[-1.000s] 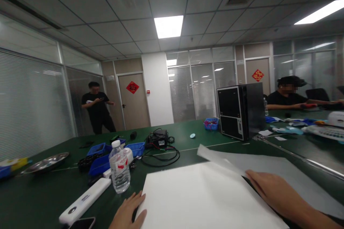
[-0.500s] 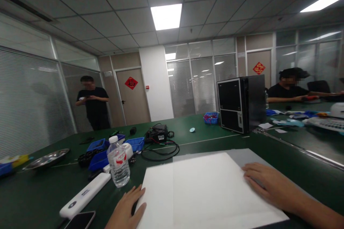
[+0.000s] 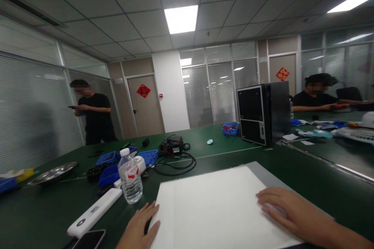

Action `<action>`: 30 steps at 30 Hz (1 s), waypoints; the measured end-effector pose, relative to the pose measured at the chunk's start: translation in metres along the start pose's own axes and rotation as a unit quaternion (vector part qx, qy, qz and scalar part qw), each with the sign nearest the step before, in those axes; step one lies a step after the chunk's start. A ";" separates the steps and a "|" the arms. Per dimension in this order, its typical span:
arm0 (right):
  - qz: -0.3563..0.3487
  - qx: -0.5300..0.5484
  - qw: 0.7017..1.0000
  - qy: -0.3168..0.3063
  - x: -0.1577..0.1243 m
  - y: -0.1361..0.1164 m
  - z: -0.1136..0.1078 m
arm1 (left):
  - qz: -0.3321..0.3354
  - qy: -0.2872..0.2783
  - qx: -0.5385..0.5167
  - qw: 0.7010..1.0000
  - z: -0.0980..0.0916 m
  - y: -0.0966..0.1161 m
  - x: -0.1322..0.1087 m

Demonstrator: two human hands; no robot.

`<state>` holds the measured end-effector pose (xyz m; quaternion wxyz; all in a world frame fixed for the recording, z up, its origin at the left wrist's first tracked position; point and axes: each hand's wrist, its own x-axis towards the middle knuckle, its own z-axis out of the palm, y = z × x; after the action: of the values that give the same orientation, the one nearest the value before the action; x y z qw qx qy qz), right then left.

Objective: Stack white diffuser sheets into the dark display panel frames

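A large white sheet or sleeve [image 3: 210,206] lies in front of me on the green table. A flat grey panel [image 3: 264,175] shows along its right side, with the rest hidden by the white. My left hand [image 3: 140,225] rests at the white sheet's left edge, thumb and fingers apart. My right hand [image 3: 288,210] lies over the right edge with fingers stretched out, the fingertips on the white surface and the palm over the grey panel. Neither hand is wrapped around anything. A water bottle [image 3: 130,179] stands upright just beyond my left hand.
Left of me lie a white power-bank-like bar [image 3: 95,212] and a phone [image 3: 90,239]. Farther back are blue trays [image 3: 150,157], a black adapter with cables [image 3: 173,146], a metal dish [image 3: 54,173] and a black computer case [image 3: 263,113]. Two people are in the room.
My right hand has moved left, and the grey panel has shifted left with it, so less of it shows. My left hand stays put. The standing person has turned and moved left.
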<state>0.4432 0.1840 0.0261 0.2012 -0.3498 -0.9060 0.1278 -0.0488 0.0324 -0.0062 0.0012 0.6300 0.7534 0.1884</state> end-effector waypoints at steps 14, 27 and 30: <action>-0.055 0.078 0.990 -0.107 -0.003 -0.032 0.006 | 0.005 0.030 -0.035 0.999 0.001 -0.008 -0.002; 0.127 -0.014 0.990 0.064 0.008 0.036 0.010 | 0.003 0.017 -0.040 0.999 0.001 -0.006 0.000; 0.200 0.023 0.977 0.076 0.010 0.048 0.010 | -0.002 0.016 -0.042 0.999 0.000 -0.004 -0.001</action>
<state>0.4604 0.2245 0.0022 0.2481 -0.5276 -0.7966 0.1595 -0.0527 0.0309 -0.0079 0.0159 0.6248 0.7460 0.2299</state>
